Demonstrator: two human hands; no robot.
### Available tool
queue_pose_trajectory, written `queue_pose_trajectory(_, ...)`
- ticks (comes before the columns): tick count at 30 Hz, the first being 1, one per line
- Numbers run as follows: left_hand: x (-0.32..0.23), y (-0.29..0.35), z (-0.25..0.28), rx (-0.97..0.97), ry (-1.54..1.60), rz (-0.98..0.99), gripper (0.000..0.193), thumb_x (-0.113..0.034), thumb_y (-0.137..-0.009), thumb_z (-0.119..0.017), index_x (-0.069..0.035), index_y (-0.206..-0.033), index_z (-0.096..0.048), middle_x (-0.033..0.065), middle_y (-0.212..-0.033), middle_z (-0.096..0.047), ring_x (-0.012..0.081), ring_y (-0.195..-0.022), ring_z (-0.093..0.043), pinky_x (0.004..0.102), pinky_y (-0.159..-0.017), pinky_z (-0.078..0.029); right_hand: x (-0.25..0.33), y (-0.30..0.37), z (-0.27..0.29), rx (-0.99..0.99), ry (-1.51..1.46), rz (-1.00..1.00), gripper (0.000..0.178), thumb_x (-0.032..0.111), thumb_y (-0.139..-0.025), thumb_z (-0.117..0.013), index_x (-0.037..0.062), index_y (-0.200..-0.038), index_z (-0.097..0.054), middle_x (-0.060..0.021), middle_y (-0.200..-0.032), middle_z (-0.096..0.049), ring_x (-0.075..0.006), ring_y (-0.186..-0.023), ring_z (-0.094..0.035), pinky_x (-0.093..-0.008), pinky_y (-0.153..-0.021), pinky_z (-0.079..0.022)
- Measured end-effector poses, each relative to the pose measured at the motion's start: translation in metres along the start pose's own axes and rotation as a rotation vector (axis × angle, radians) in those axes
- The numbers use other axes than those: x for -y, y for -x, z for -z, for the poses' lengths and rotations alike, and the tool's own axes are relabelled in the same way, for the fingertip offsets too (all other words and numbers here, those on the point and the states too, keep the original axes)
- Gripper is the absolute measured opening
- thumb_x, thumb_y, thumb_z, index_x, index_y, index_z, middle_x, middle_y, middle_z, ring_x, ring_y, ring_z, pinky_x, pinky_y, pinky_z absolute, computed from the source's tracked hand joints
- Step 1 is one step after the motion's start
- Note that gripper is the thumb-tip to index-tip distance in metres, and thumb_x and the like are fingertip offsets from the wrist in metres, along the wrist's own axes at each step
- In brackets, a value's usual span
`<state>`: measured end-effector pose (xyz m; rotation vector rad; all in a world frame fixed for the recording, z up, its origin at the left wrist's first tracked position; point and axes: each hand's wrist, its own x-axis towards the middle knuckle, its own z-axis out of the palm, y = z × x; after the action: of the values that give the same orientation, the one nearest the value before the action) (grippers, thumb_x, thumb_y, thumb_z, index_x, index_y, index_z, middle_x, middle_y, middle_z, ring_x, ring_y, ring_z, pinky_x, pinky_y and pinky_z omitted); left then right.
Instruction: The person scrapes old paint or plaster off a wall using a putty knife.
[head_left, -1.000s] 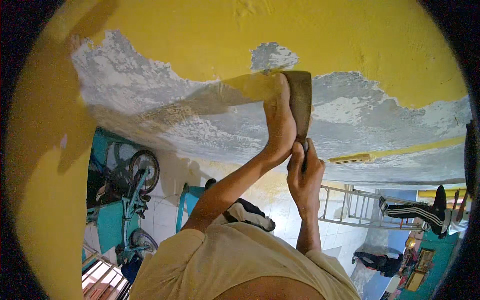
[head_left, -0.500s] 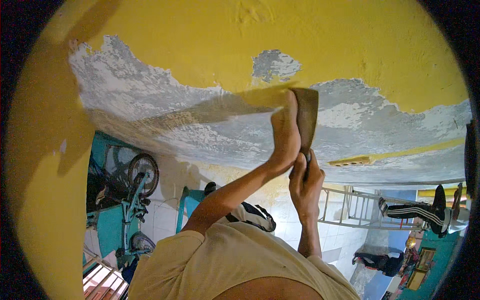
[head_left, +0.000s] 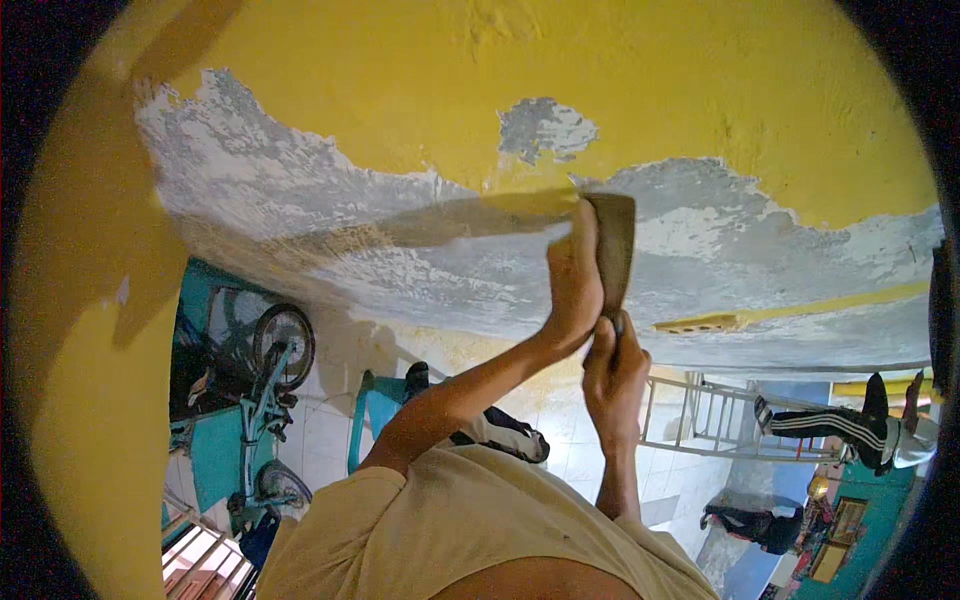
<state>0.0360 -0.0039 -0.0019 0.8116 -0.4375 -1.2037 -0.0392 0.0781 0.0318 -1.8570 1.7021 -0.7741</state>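
Note:
A paint scraper (head_left: 617, 235) with a broad, dull brown blade is held up against the wall, blade end uppermost. My right hand (head_left: 615, 375) is closed round its handle, most of which the fingers hide. Higher up, my left hand (head_left: 575, 285) grips along the left side of the blade, its fingers slightly blurred. Just above the blade's edge runs the ragged border between yellow paint (head_left: 670, 90) and bare grey-white plaster (head_left: 450, 265). A separate bare patch (head_left: 547, 130) lies above and left of the scraper.
A bicycle (head_left: 265, 400) stands at lower left near a teal chair (head_left: 365, 410). To the right, a person (head_left: 840, 430) in striped trousers is beside a metal ladder (head_left: 700, 410). Another person (head_left: 755, 525) is below them. A yellow strip (head_left: 740, 320) crosses the plaster at right.
The scraper and both hands have shifted slightly down, so the blade's edge sits a little lower below the yellow paint. Both hands keep their hold.

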Motion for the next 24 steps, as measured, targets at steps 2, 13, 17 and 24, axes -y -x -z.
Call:
queue_pose_trajectory(2, -0.012, 0.007, -0.003, 0.008, 0.078, 0.033, 0.057, -0.060, -0.088, -0.037, -0.010, -0.065, -0.048, 0.0010, -0.051, -0.046, 0.0115, -0.039, -0.045, 0.0259, -0.036, -0.039, 0.002, 0.001, -0.004, -0.012, -0.065, 0.098, 0.013, 0.011, -0.091, -0.048, -0.0016, -0.086, -0.049, -0.0183, -0.056, -0.052, -0.0350, -0.048, -0.055, -0.0369, -0.043, -0.040)
queue_pose_trajectory(13, -0.007, 0.003, 0.010, 0.025, 0.029, 0.049, 0.055, -0.063, -0.086, -0.039, -0.010, -0.076, -0.051, 0.0011, -0.057, -0.049, 0.0117, -0.046, -0.051, 0.0250, -0.039, -0.042, -0.006, -0.001, -0.007, -0.027, -0.057, 0.141, 0.019, 0.015, -0.093, -0.047, -0.0030, -0.087, -0.050, -0.0142, -0.053, -0.048, -0.0240, -0.047, -0.045, -0.0334, -0.042, -0.036)
queue_pose_trajectory(17, -0.016, 0.004, 0.003, 0.021, 0.037, 0.081, 0.055, -0.063, -0.086, -0.038, -0.011, -0.072, -0.050, 0.0003, -0.057, -0.049, 0.0113, -0.044, -0.048, 0.0246, -0.038, -0.040, -0.003, -0.005, -0.011, -0.046, -0.059, 0.145, 0.019, 0.014, -0.093, -0.047, -0.0038, -0.087, -0.050, -0.0145, -0.053, -0.048, -0.0225, -0.048, -0.046, -0.0329, -0.043, -0.036)
queue_pose_trajectory(24, 0.027, -0.004, 0.008, 0.082, -0.072, 0.053, 0.056, -0.063, -0.086, -0.038, -0.011, -0.069, -0.048, 0.0004, -0.057, -0.050, 0.0099, -0.041, -0.047, 0.0238, -0.037, -0.039, -0.010, -0.001, -0.003, -0.060, -0.039, 0.122, 0.022, 0.014, -0.094, -0.042, -0.0037, -0.085, -0.050, -0.0102, -0.048, -0.041, -0.0098, -0.046, -0.038, -0.0296, -0.042, -0.033)
